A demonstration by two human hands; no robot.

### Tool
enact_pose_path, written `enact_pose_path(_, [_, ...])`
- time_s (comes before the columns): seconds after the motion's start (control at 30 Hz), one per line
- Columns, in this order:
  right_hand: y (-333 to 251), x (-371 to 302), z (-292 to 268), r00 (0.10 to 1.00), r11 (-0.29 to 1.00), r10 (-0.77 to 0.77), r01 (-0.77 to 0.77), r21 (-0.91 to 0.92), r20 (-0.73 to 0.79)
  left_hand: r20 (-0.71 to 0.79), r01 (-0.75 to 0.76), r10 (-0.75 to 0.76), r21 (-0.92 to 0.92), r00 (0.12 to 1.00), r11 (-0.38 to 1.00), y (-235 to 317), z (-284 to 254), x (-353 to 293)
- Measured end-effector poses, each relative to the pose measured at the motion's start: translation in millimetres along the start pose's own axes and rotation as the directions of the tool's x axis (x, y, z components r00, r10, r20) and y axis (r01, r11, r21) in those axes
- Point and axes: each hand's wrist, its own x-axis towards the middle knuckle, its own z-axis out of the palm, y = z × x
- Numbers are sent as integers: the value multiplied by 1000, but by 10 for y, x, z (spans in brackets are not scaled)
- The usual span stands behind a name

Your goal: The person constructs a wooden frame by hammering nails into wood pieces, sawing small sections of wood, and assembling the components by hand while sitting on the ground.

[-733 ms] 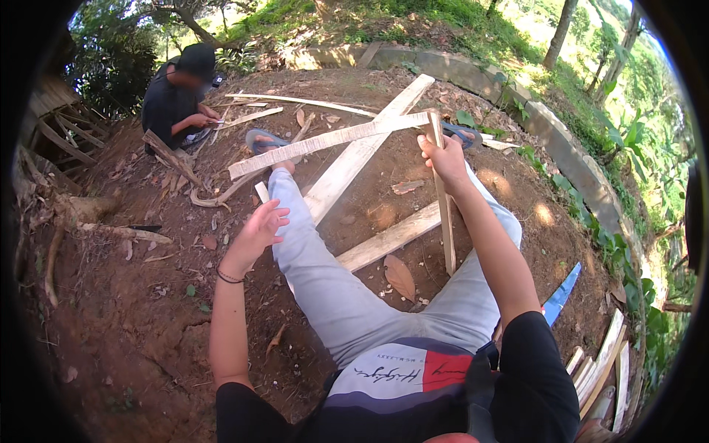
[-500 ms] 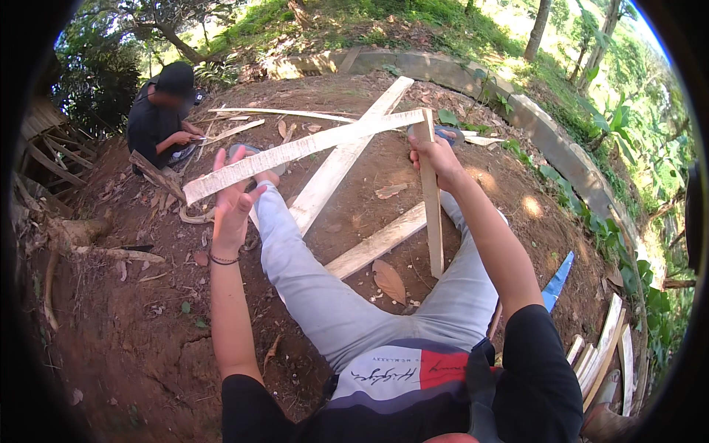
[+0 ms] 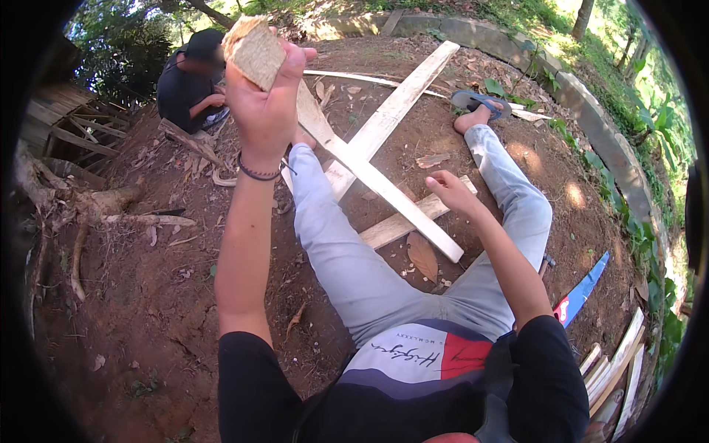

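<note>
My left hand is raised and closed around a wooden strip whose rough sawn end points up toward me. Beyond that hand, a pale wooden strip slants down to the right; its upper end is hidden by the hand, where the two pieces seem to meet. My right hand hovers beside this slanting strip, fingers loosely bent and holding nothing. Underneath, a long pale plank lies on the dirt between my legs, and a shorter board lies nearer to me.
A blue saw rests on the ground at my right, near a hammer-like tool. Several wooden strips are stacked at the lower right. Another person crouches at the far left, by roots. A low wall curves behind.
My left hand has risen and turned the wooden piece so its end faces me. My right hand has let go of the joined strip, which now slants down to the right.
</note>
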Motion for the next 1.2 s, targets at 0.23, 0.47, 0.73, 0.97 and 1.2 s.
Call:
enact_pose_path(0.23, [336,-2038,-632,768,877,-277,-43,-478,-578,-34,129,-135,585,990,801,-397,-319,252])
enact_pose_path(0.47, [416,-2894,-644,772,808,-37,-350,-473,-634,113,42,-368,921,923,388,-814,-20,643])
enact_pose_path(0.73, [703,-2815,-497,675,880,55,-380,-284,-735,214,293,-659,769,721,569,-458,-52,638])
enact_pose_path(0.97, [631,-2770,-459,619,861,-27,-385,-333,-785,347,135,-529,727,774,674,-796,-47,717])
enact_pose_path(1.2, [625,-3340,-551,541,858,119,-478,-188,-833,347,98,-445,689,826,719,-1163,-328,809])
